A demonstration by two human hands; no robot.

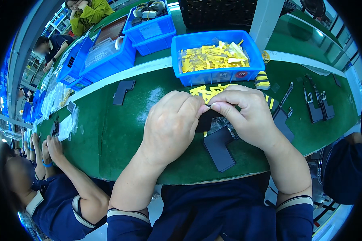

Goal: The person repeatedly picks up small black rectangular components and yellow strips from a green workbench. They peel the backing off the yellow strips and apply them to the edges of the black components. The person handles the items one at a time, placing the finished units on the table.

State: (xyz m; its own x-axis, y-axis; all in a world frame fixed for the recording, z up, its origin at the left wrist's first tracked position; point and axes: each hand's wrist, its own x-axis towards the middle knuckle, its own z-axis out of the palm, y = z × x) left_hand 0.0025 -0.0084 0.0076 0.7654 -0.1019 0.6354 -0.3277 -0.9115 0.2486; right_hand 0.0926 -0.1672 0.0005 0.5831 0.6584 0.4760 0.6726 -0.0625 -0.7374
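Note:
My left hand (167, 122) and my right hand (248, 114) meet over the table, thumbs and fingertips pinched together. Between them shows a black flat part (205, 121), mostly hidden behind the fingers; its exact kind cannot be made out. Just below my right hand, a dark grey L-shaped plastic piece (220, 154) lies on the green table, a small metal fitting at its upper end. Loose yellow strips (205, 92) are spread on the table beyond my fingertips.
A blue bin (181, 78) full of yellow strips stands beyond my hands. Dark L-shaped pieces with rods (317, 106) lie at right, another dark piece (122, 92) at left. More blue bins (153, 32) stand at far left. A co-worker's hands (54, 150) work at my left.

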